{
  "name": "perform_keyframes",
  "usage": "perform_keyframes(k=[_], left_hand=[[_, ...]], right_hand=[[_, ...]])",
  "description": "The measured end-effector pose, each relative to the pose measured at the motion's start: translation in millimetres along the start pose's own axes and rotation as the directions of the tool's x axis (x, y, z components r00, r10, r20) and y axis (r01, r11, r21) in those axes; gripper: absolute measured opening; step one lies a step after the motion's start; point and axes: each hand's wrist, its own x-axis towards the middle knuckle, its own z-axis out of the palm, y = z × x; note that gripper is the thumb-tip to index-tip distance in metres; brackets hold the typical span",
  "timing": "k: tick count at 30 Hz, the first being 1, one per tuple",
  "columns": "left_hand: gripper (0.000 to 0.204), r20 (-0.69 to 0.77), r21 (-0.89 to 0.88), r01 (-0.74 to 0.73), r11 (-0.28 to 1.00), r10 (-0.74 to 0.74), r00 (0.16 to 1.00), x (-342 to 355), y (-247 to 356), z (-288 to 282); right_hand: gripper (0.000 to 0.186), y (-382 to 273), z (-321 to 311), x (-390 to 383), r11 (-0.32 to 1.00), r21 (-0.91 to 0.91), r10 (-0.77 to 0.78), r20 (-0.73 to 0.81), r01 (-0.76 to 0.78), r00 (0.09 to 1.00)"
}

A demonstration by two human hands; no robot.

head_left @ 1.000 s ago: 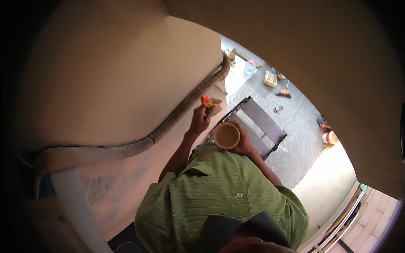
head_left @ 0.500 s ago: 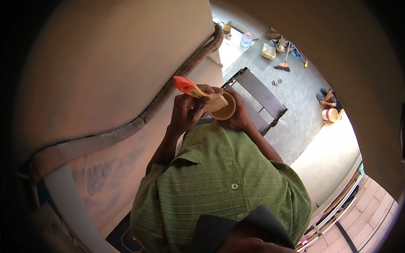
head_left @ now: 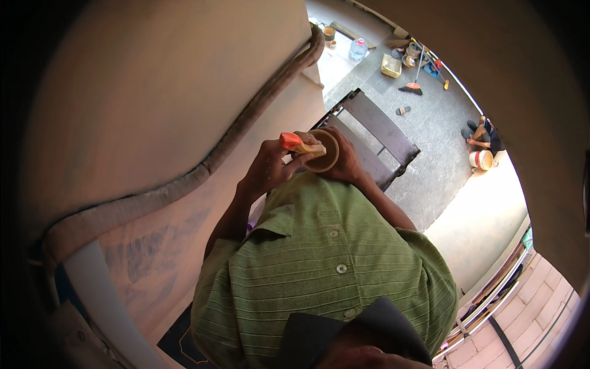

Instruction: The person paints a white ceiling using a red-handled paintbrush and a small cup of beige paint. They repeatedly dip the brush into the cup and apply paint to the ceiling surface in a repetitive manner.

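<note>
My left hand (head_left: 270, 161) grips a paintbrush (head_left: 292, 142) with an orange-red handle tip. The brush's bristle end is over or inside a tan cup (head_left: 330, 160), in front of my chest; how deep it sits I cannot tell. My right hand (head_left: 347, 157) holds this cup from its right side, its fingers partly hidden behind it. Just beyond both hands stands a dark metal platform or step frame (head_left: 378, 126), seen from above.
A padded pipe or rail (head_left: 246, 117) runs along the left wall (head_left: 153, 86). Below, on the grey floor, are a yellow container (head_left: 391, 66), a water jug (head_left: 357, 49), a broom (head_left: 410, 87) and a sandal (head_left: 403, 111). Another person (head_left: 484, 136) sits at right beside a white bucket (head_left: 479, 161).
My left hand has brought the brush from left of the cup down to its opening, tipping it forward. The view has shifted, showing more of the other person at right.
</note>
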Motion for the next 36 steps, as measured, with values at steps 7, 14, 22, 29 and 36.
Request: perform_keyframes(k=[7,14,22,29,36], left_hand=[[0.026,0.051,0.13,0.022,0.991,-0.029,0.998,0.8,8.4,-5.6],[0.031,0.022,0.154,0.042,0.987,-0.046,0.999,1.0,1.9,-3.5],[0.03,0.09,0.37,0.103,0.923,-0.146,0.985,9.4,31.1,-21.6],[0.031,0.09,0.282,-0.052,0.958,0.028,0.996,12.9,27.4,-12.7],[0.037,0.115,0.325,-0.207,0.923,0.179,0.977,10.0,36.3,-5.8]], right_hand=[[0.074,-3.0,1.8,1.8,0.999,0.018,0.043,0.018,-0.043,0.999],[0.077,-11.9,-3.1,4.0,0.999,-0.035,0.018,0.036,-0.017,0.999],[0.082,0.6,4.9,3.5,0.998,0.052,0.048,-0.013,-0.047,0.999],[0.084,0.0,0.6,16.9,0.994,0.106,0.028,-0.124,-0.015,0.992],[0.087,7.8,4.1,24.6,0.998,0.06,-0.002,-0.14,0.01,0.99]])
